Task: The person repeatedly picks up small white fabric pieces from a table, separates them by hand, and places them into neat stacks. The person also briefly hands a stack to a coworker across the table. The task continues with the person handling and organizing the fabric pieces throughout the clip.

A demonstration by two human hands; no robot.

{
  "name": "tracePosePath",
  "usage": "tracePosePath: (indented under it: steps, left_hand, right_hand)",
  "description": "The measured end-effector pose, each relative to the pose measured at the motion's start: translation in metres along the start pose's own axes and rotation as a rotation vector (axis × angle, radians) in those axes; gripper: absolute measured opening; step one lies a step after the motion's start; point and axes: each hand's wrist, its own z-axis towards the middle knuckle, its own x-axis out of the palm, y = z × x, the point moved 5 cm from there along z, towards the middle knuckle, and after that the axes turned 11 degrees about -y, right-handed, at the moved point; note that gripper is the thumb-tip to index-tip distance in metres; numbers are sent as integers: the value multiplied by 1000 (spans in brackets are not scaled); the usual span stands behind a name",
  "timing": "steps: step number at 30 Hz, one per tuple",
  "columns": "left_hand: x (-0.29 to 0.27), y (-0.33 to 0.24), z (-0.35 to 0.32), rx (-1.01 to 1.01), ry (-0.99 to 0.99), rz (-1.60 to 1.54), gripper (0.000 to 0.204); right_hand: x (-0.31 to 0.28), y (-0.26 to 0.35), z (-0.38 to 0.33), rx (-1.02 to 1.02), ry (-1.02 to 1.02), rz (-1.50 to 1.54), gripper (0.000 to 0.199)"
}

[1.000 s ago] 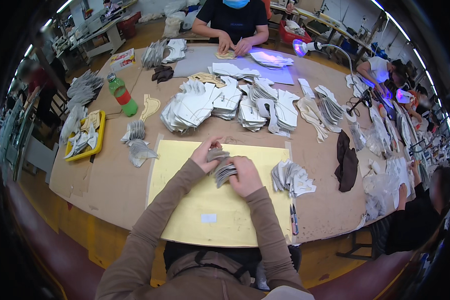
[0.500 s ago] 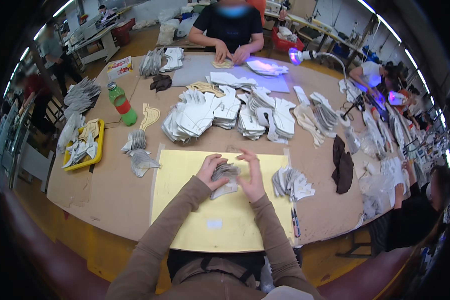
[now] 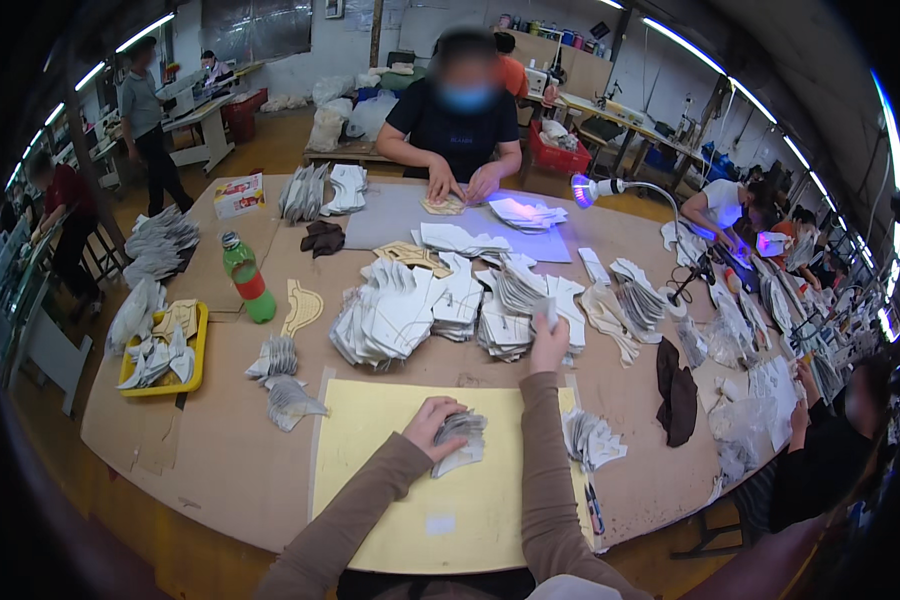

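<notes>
My left hand is closed around the near side of a small fanned stack of grey cut pieces, which rests on the yellow mat. My right hand reaches past the mat's far edge to the piles of white cut pieces. Its fingers pinch a narrow white piece that stands up at the near side of the right-hand pile. Most of that piece's outline is hidden. Farther left lies a larger white pile with drawn lines on top.
Across the table, a person handles a small piece under a purple lamp. A green bottle and a yellow tray stand left. Grey pieces, snips and dark cloth lie right.
My right hand has left the grey stack and moved out to the white pile, where it grips a white piece. My left hand stays on the stack. The whole view has tilted upward.
</notes>
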Motion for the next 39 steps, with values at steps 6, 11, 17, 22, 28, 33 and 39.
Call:
tracePosePath:
  steps: [6, 11, 17, 22, 28, 33, 39]
  left_hand:
    - [-4, 1, -14, -85, 8, 17, 51]
    - [-2, -4, -10, -105, 31, 14, 51]
    - [-2, -4, -10, -106, 37, 31, 51]
    - [-3, -6, -9, -123, 44, 32, 51]
    - [-3, -7, -9, -121, 48, 18, 51]
    - [-2, -6, -10, -133, 51, 18, 51]
    - [-3, -5, -10, -122, 49, 35, 51]
  right_hand:
    - [-8, 42, -6, 884, 370, 1283, 26]
    - [-15, 81, -10, 903, 631, 1550, 30]
    - [-12, 91, -13, 925, 515, 1449, 25]
    - [-14, 112, -17, 923, 586, 1533, 26]
    - [-16, 121, -19, 938, 587, 1547, 34]
    - [-17, 128, -21, 941, 590, 1552, 41]
    - [-19, 146, -24, 862, 634, 1580, 55]
